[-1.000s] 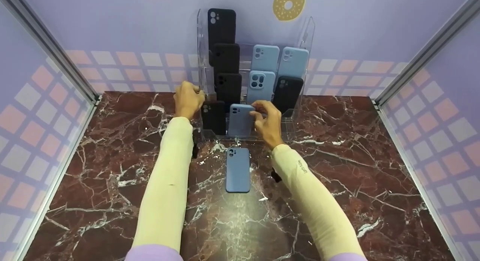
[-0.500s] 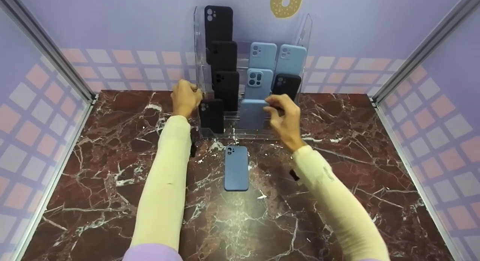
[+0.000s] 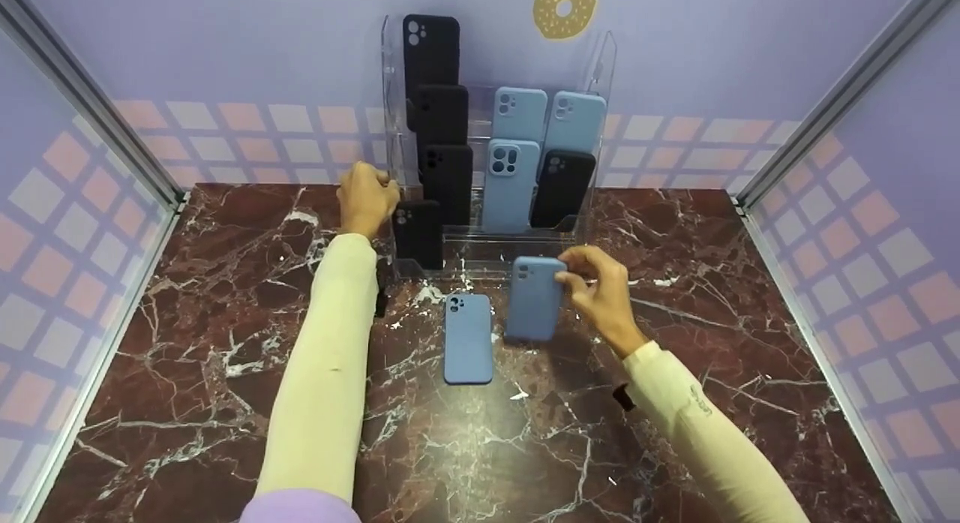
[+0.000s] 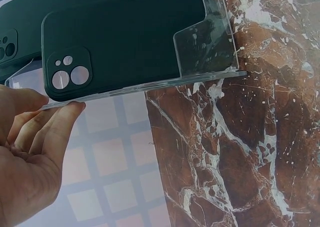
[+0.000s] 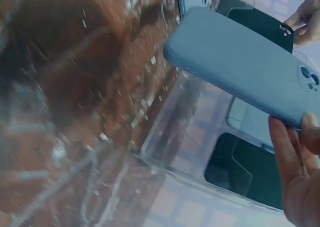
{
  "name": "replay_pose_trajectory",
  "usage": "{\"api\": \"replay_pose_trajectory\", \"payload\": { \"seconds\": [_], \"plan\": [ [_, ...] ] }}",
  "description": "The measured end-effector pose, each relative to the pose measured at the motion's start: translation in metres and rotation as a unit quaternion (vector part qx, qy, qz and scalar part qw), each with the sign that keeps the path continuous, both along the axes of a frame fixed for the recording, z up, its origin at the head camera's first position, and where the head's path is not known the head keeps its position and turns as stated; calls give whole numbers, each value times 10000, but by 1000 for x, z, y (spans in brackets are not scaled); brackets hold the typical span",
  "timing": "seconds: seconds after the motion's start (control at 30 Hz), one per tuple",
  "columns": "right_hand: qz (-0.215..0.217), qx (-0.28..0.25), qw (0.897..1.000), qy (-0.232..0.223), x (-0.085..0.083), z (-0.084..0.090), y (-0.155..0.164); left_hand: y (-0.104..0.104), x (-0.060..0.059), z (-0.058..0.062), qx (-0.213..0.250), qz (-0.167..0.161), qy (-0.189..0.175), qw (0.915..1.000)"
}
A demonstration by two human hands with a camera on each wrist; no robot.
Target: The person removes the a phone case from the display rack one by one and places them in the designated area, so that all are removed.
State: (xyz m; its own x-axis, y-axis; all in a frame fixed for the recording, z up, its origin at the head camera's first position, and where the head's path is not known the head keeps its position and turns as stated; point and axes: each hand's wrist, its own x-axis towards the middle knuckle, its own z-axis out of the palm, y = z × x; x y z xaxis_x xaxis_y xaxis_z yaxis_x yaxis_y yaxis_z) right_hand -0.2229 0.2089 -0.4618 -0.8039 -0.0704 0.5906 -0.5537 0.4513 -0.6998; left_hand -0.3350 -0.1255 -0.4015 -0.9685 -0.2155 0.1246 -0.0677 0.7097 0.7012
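My right hand [image 3: 600,294] pinches a blue phone case [image 3: 534,302] by its upper right edge, thumb and fingers meeting at the rim. The case hangs upright in front of the clear tiered display stand [image 3: 495,241]. In the left wrist view, my left hand [image 4: 32,147] grips the thin side panel of that stand, thumb on one side and fingers on the other. Just beside those fingers leans a black phone case [image 3: 418,238] on the lowest tier. Another blue-grey phone case [image 3: 468,339] lies flat on the table, camera cutout toward the stand.
Higher tiers hold more black cases [image 3: 431,54] on the left. Light blue cases [image 3: 512,185] and a black case [image 3: 564,185] stand on the right. The marbled table [image 3: 225,403] ends at purple checkered walls on the sides and back.
My right hand has lifted the blue phone case off the stand's lowest tier, carrying it right and toward me. My left hand stays on the stand's side.
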Motion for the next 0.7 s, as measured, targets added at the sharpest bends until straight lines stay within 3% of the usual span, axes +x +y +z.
{"api": "replay_pose_trajectory", "payload": {
  "seconds": [0.17, 0.37, 0.7],
  "plan": [
    [-172, 51, 9961, -861, 7, -9, 2, -1, 1, 0, 70, 35, -97, 9999],
    [-380, 76, 9813, -1885, 3, -21, 3, -1, 0, 0, 80, 69, -115, 9999],
    [-491, 289, 9598, -2750, -11, -40, -8, -2, 0, 0, 102, 49, -112, 9999]
  ]
}}
